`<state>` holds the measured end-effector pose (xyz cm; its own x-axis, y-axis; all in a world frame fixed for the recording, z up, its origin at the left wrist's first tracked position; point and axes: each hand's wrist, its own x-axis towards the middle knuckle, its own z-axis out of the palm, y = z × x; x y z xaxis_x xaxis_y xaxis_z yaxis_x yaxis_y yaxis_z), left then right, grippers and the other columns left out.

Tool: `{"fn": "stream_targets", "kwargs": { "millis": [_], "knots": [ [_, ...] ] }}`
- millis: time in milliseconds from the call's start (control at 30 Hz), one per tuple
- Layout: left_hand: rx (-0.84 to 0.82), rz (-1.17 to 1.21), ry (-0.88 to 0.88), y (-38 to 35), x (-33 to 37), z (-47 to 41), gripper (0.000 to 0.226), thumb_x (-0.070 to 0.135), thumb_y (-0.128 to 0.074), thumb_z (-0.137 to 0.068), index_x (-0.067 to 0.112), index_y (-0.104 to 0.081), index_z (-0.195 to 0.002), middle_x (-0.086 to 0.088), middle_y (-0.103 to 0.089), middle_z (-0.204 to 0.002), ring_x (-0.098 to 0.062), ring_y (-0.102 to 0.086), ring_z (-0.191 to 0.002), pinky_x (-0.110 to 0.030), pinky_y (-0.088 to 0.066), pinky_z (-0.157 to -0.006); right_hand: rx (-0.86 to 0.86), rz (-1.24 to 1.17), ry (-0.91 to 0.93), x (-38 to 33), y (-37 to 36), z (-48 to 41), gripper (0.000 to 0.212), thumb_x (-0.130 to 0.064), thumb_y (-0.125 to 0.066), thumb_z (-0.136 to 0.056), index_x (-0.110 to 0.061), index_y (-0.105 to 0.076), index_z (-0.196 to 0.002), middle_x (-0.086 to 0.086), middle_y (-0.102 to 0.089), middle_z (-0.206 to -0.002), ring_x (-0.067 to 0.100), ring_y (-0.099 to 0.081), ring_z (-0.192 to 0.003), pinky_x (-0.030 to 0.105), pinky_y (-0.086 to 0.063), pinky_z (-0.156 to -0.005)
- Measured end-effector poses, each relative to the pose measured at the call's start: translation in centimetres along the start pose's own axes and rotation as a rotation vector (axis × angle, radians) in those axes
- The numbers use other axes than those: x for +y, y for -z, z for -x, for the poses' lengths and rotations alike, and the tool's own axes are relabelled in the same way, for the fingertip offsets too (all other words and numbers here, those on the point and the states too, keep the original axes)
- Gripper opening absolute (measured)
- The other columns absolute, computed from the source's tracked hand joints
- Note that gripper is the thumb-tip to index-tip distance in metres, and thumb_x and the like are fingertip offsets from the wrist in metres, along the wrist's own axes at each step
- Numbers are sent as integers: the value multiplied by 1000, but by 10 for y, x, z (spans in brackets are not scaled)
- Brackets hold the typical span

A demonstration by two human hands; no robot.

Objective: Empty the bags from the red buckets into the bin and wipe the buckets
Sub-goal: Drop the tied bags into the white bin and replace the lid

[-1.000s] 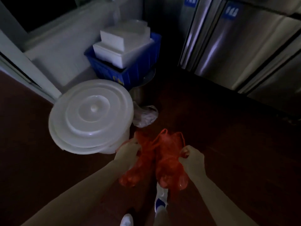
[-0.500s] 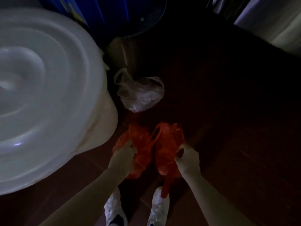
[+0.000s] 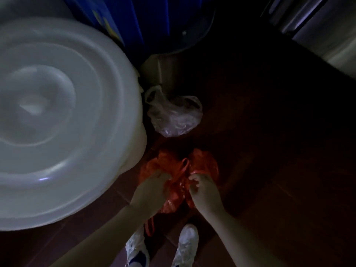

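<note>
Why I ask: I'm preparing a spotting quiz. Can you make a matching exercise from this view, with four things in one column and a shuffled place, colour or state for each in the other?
Things
1. lid
2. clear bag
3. red bags
4. crate

Descriptions
A. gripped by the left hand and right hand
B. blue, at the top edge
C. white, fills the left side
D. lying on the floor, in no hand

Pairs: 1-C, 2-D, 3-A, 4-B
</note>
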<state>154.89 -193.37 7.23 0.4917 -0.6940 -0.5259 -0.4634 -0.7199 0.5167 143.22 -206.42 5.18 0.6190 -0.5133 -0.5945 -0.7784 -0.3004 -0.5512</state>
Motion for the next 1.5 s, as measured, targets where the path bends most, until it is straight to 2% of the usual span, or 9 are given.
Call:
{"fn": "stream_targets", "kwargs": {
  "millis": [200,300,400,567,667,800,1067,1200,1500],
  "knots": [
    [410,30,-198,109,49,47,24,28,-56,-87,23,-67,-108,7,-65,-98,-14,-64,-77,-33,-54,-62,112,-2,275,-115,54,30,21,-11,-58,-91,-19,-66,-109,-6,-61,-108,11,-62,-96,26,-51,-86],
    [592,127,-107,166,29,69,20,19,-68,-84,23,-68,-104,5,-64,-93,-18,-65,-74,-35,-55,-64,118,-9,356,-175,67,38,19,-10,-56,-91,-17,-65,-107,-3,-63,-105,12,-61,-94,30,-51,-86],
    [668,194,51,212,-19,86,22,12,-71,-83,17,-70,-104,0,-63,-95,-23,-66,-78,-42,-56,-70,74,42,447,-229,60,36,22,-12,-57,-91,-13,-63,-112,2,-63,-110,17,-60,-100,35,-50,-87],
    [570,21,240,261,-114,94,41,17,-75,-82,11,-64,-121,-15,-59,-118,-37,-56,-108,-49,-48,-93,30,239,553,-308,19,16,36,-22,-60,-91,-15,-55,-126,7,-54,-120,24,-55,-109,37,-47,-92],
    [511,-89,236,281,-161,89,53,26,-74,-84,16,-57,-133,-13,-52,-132,-36,-46,-121,-50,-46,-97,-41,347,550,-349,-12,-4,47,-31,-60,-92,-18,-46,-135,6,-48,-127,24,-50,-115,38,-49,-91],
    [396,-238,188,299,-208,78,53,38,-59,-93,25,-46,-143,-5,-41,-146,-28,-35,-135,-46,-41,-104,-35,484,532,-397,-55,-28,52,-33,-61,-91,-21,-39,-138,6,-40,-134,25,-44,-122,40,-51,-88],
    [222,-325,-18,311,-267,70,43,37,-48,-99,31,-47,-141,-1,-26,-156,-22,-21,-144,-43,-38,-111,7,712,452,-445,-109,-63,36,-23,-60,-94,-15,-52,-128,8,-41,-131,27,-41,-121,36,-50,-82],
    [245,-311,-53,306,-275,73,44,35,-48,-99,29,-44,-143,-3,-24,-157,-23,-22,-144,-43,-36,-111,58,738,443,-441,-117,-64,30,-7,-53,-92,-12,-57,-122,11,-48,-124,28,-46,-113,36,-48,-87],
    [336,-331,-3,291,-285,119,42,39,-49,-98,30,-47,-139,-5,-25,-155,-25,-23,-143,-44,-35,-110,-16,742,533,-445,-134,-35,28,-3,-53,-92,-12,-61,-117,11,-50,-116,28,-46,-108,34,-42,-89]
  ]
}}
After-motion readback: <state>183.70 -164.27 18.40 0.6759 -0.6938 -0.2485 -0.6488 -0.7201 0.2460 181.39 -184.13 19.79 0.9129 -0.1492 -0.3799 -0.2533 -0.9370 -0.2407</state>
